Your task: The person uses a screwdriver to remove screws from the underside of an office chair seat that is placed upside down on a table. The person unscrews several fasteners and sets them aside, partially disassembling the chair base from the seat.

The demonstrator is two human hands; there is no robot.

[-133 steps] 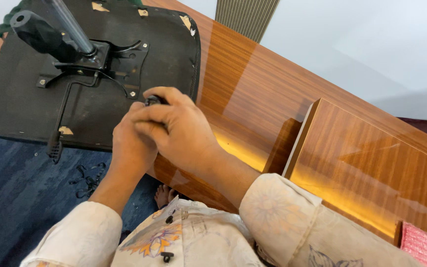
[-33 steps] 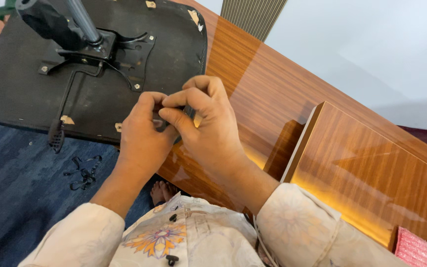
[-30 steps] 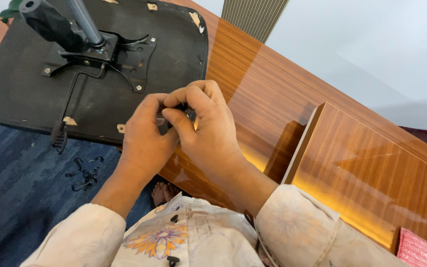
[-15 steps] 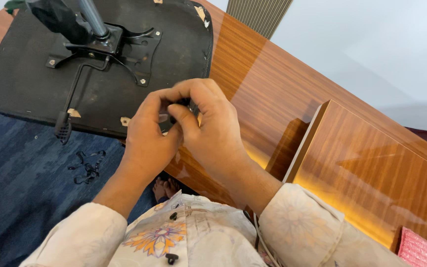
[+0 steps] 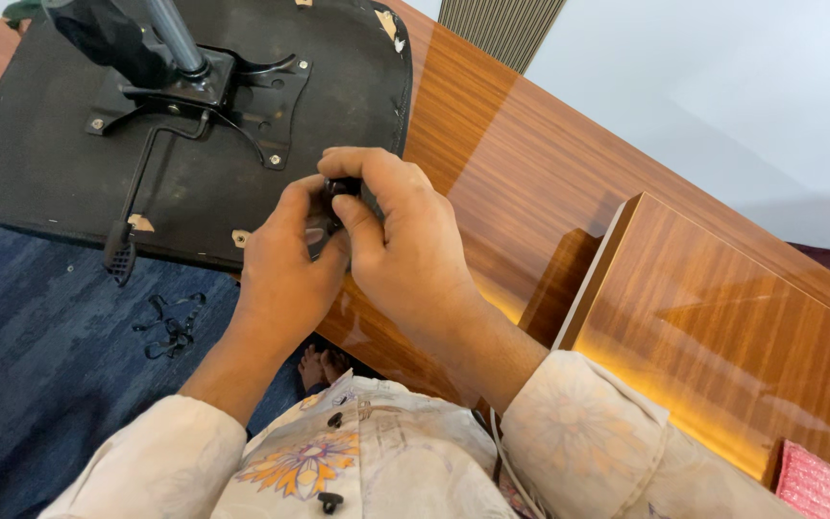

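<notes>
Fingers (image 5: 369,213) around small black part (image 5: 341,185)

Small black part (image 5: 342,186) mostly hidden between left hand (image 5: 285,264) and right hand (image 5: 405,245); shape cannot be told. Chair seat underside (image 5: 50,163) cut off at upper left. Pink foam (image 5: 823,485) cropped lower right.

sleeves: we see loose cream sleeves (image 5: 578,423) with a faint floral print
shirt front: orange-purple flower motif (image 5: 305,471), small dark buttons (image 5: 325,501)
feet: bare
</notes>
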